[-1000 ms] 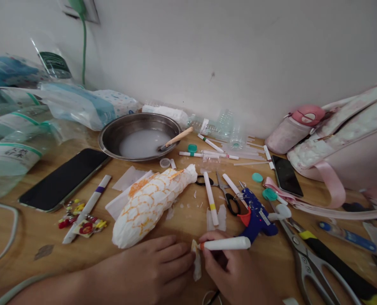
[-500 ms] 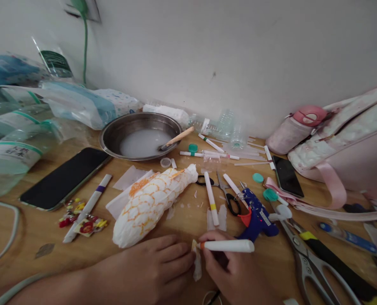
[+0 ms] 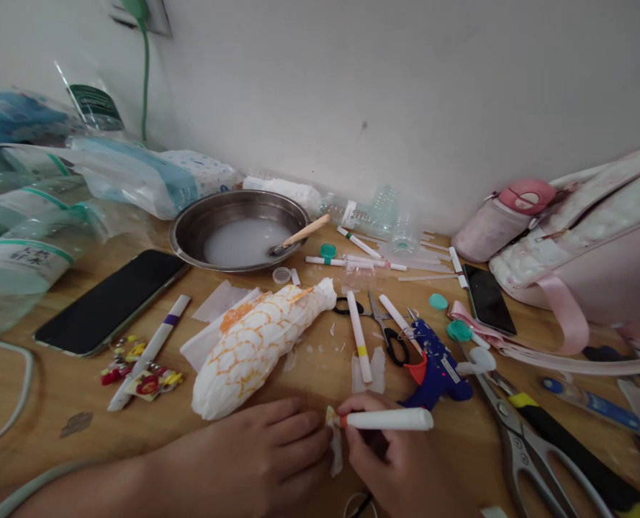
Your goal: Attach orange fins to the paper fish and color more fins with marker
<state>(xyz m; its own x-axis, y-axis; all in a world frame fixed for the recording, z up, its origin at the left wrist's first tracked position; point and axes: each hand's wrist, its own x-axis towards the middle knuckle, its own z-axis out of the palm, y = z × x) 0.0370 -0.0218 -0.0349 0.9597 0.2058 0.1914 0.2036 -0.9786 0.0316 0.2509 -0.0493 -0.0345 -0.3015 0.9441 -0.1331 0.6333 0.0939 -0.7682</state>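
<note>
Marker (image 3: 389,419) above cluttered, probably wooden table (image 3: 111,433); wall (image 3: 352,86) behind.

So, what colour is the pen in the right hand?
The pen is white with orange near its tip, seen in the head view.

chinese chars on l. btl label (image 3: 34,257), blurry; txt on green btl label (image 3: 97,106) & glue gun sticker (image 3: 449,370) illegible.
</note>
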